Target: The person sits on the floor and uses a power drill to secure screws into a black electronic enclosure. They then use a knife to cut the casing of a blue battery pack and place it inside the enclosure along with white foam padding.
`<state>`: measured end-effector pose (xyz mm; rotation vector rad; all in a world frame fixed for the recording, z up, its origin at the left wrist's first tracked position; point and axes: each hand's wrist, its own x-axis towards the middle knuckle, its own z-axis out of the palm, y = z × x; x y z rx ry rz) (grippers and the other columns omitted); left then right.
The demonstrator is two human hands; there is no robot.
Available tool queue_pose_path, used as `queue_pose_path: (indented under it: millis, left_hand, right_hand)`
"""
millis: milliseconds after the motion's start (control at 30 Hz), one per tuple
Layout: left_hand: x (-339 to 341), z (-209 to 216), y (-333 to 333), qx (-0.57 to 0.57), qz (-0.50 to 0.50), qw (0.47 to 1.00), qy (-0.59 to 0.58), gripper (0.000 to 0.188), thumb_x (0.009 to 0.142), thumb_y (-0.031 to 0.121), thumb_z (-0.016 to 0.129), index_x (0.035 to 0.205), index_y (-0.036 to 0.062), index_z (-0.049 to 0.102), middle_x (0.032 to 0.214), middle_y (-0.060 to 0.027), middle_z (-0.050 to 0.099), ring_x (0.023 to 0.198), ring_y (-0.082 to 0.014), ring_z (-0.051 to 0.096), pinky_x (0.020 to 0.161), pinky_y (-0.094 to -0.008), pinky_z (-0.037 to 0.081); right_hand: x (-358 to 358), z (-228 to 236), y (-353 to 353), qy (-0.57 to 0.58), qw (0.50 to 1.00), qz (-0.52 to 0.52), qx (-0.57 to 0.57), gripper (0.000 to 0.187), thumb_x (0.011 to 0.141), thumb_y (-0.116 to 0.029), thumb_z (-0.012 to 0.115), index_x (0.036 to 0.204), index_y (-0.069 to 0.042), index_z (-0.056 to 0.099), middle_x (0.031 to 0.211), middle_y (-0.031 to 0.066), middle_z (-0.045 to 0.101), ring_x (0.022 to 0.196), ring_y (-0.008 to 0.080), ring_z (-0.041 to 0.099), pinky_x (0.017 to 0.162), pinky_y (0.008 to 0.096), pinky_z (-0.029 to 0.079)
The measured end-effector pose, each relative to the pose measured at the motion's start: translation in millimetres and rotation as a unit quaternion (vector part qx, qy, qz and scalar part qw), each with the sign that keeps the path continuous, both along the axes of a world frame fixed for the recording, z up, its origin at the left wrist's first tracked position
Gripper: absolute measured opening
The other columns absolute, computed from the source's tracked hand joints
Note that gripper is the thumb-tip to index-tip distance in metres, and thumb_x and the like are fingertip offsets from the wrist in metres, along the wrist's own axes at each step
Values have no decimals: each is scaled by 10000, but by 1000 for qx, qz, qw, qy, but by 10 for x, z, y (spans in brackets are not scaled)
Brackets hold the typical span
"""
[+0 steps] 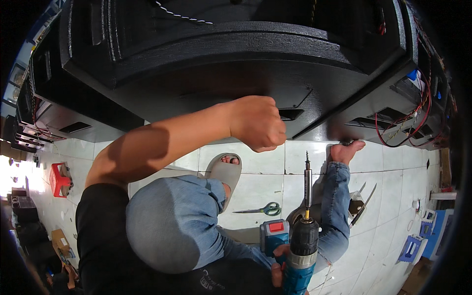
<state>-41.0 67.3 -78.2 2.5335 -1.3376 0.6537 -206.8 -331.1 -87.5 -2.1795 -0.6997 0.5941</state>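
Note:
My left hand (258, 123) is closed in a fist in front of the large black cabinet (196, 83), close to a dark slot (291, 114) in its face. Whatever the fist may hold is hidden, and I cannot tell if it touches the panel. Low at the right, my right hand (279, 268) grips a teal and black cordless drill (301, 263). A long bit holder with a screw-like tip (308, 182) points up from its chuck, towards the cabinet. The drill's battery (274, 236) has a red patch.
Green-handled scissors (270, 209) lie on the white tiled floor (255, 184) between my legs. More black cabinets with loose red and black wires (427, 108) stand right and left. A red stool (60, 180) is far left. Another person's hand (71, 275) shows at lower left.

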Motion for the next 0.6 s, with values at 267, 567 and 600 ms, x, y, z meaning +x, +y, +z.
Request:
queue_pose_path:
  millis: [267,567,600]
  left_hand:
    - [-429,79,212,48,31,998,-3,299,560,288,774,593,123,527,590,-2,494,547,-182,598,503,-339,470]
    - [-461,221,404,66,19,993,95,199,565,221,757,598,96,606,599,-45,606,623,-240,687,522,-371,516]
    - [-464,244,402,77,27,993,85,190,571,221,754,598,95,616,599,-47,615,627,-242,693,526,-373,522]
  right_hand:
    - [-9,-191,233,-3,998,66,16,389,708,-163,779,1081,-121,674,962,66,677,833,269,678,710,393,526]
    - [-11,-176,617,-35,991,128,-6,371,701,-141,750,1062,-128,668,959,42,662,823,248,663,683,376,509]
    - [-10,-157,704,-39,991,124,-9,387,687,-146,758,1064,-137,671,950,36,665,824,253,664,691,384,516]
